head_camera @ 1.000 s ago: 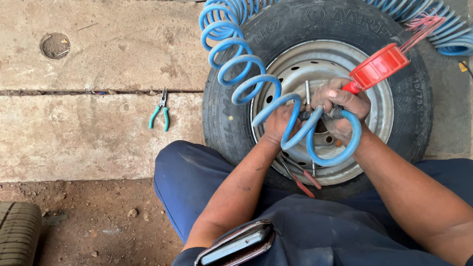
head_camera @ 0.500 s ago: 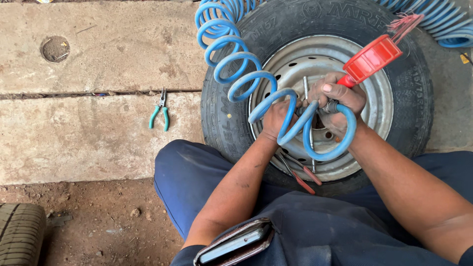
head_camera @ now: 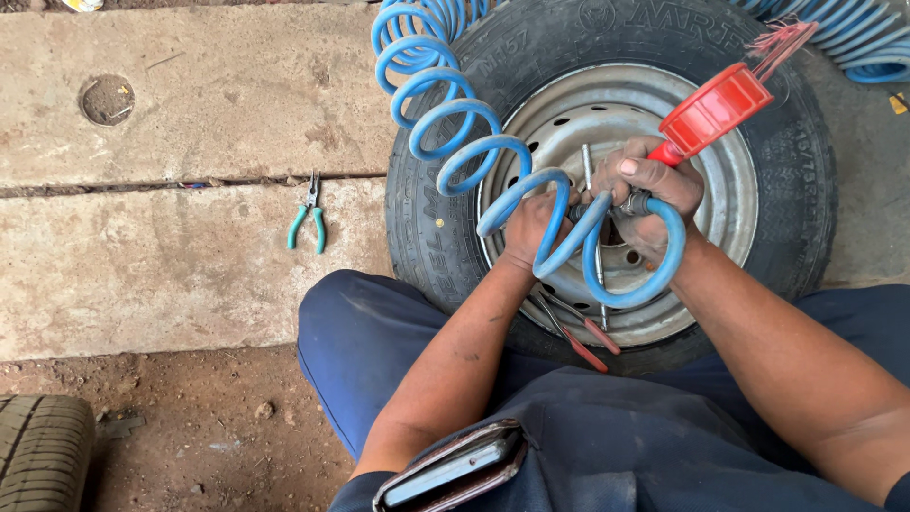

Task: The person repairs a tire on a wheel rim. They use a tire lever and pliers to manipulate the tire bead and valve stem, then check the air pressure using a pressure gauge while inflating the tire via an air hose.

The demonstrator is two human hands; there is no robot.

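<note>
A black tyre on a grey steel wheel (head_camera: 701, 104) lies flat in front of me. My left hand (head_camera: 533, 226) grips the blue coiled air hose (head_camera: 445, 123) where it loops over the wheel's middle. My right hand (head_camera: 654, 194) is closed on the metal fitting at the hose's end, with the handle of a red inflator tool (head_camera: 713, 109) sticking out above it. Both hands meet at the wheel's hub. A thin metal rod (head_camera: 590, 166) stands between them.
Green-handled pliers (head_camera: 308, 223) lie on the concrete slab to the left. Red-handled tools (head_camera: 580, 337) rest on the wheel's near rim. Another tyre's tread (head_camera: 38, 455) shows at bottom left. A phone in a case (head_camera: 450, 469) sits in my pocket.
The view has shifted slightly; both hands stay on the hose and fitting at the hub, with the red tool tilting a little further right.
</note>
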